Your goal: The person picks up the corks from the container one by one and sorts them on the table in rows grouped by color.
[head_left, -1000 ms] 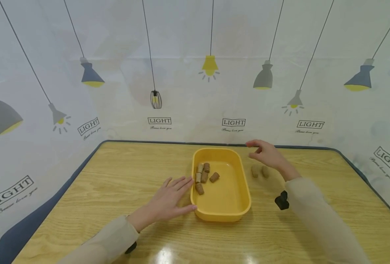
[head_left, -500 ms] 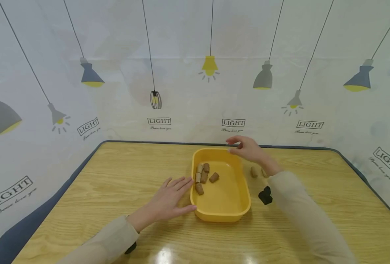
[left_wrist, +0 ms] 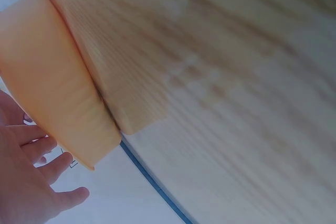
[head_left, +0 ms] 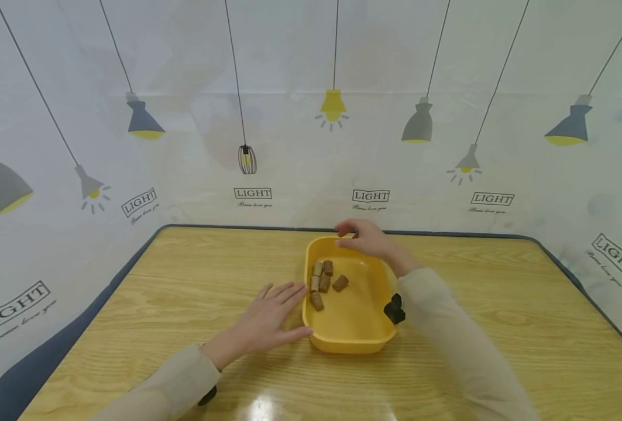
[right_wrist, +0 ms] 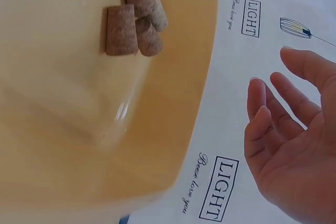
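In the head view, a yellow plastic tub (head_left: 350, 347) stands on the table, with several brown and pale corks (head_left: 340, 283) lying mostly along its left side. My left hand (head_left: 268, 320) is spread out at the tub's left wall, fingertips and thumb at the rim. The left wrist view shows those fingers (left_wrist: 56, 167) straight beside the wall. My right hand (head_left: 370, 238) hovers over the tub's far end, fingers loosely bent. In the right wrist view I see no object in its palm (right_wrist: 299, 166). Several corks (right_wrist: 122, 30) show inside the tub there too.
The wooden table (head_left: 195, 263) has a dark blue edge (head_left: 268, 227) at the back. Behind it hangs a pale sheet (head_left: 289, 117) printed with lamps and the word LIGHT. A black wrist device (head_left: 395, 309) sits under the right sleeve.
My right hand has moved left from beyond the tub's right side to over its far end. The two corks on the table at right are now out of sight behind the right arm. Left hand stays.
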Action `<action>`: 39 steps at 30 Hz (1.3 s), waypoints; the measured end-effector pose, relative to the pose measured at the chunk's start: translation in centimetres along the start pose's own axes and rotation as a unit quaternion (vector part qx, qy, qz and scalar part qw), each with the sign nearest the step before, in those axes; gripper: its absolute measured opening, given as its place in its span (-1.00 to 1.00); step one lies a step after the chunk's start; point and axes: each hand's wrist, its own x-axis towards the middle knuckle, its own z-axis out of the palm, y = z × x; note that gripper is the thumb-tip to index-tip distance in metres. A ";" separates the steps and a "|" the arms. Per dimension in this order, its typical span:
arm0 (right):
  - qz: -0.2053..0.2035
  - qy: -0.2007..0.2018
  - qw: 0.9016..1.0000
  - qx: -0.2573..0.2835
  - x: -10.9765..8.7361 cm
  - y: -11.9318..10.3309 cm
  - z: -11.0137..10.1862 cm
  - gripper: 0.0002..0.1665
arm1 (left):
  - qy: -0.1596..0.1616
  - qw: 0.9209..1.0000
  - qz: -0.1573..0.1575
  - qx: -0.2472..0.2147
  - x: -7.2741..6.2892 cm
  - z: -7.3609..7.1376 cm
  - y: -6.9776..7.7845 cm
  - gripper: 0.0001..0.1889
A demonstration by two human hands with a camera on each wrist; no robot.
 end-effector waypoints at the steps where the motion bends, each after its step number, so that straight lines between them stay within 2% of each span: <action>1: 0.001 -0.003 1.000 0.002 0.1 0.0 0.2 -0.54 | -0.001 1.000 -0.001 -0.001 0.0 0.0 0.0 -0.15; 4: 0.018 -0.016 1.000 0.015 0.4 -0.1 0.9 -0.55 | -0.004 1.000 -0.002 -0.004 0.0 0.0 0.0 -0.15; 5: 0.037 -0.025 0.999 0.019 0.5 -0.3 1.2 -0.55 | -0.005 1.000 -0.002 -0.004 0.0 0.0 0.0 -0.15; 9: 0.052 -0.042 0.997 0.041 0.6 -0.6 2.2 -0.55 | -0.007 1.000 0.001 -0.001 0.0 0.0 -0.1 -0.14; 12: 0.051 -0.049 0.996 0.054 0.5 -0.6 2.8 -0.54 | -0.006 1.000 0.000 -0.002 0.1 0.0 -0.1 -0.14; 19: 0.055 -0.053 0.997 0.024 0.6 0.3 4.7 -0.56 | -0.004 1.000 0.000 -0.002 0.0 0.0 0.0 -0.14; 26: 0.047 -0.083 0.995 0.025 0.4 0.3 5.6 -0.59 | -0.010 1.000 -0.001 -0.009 0.0 0.0 0.0 -0.15; 32: 0.090 -0.116 0.985 0.088 0.2 0.6 6.2 -0.54 | -0.009 1.000 -0.002 -0.013 0.0 -0.1 0.1 -0.14; 34: 0.089 -0.124 0.984 0.091 0.2 0.6 6.4 -0.54 | -0.009 1.000 -0.001 -0.014 0.0 -0.1 0.1 -0.15; 39: 0.058 -0.125 0.989 0.046 0.2 0.5 6.7 -0.59 | -0.010 1.000 -0.001 -0.014 0.0 -0.1 0.1 -0.14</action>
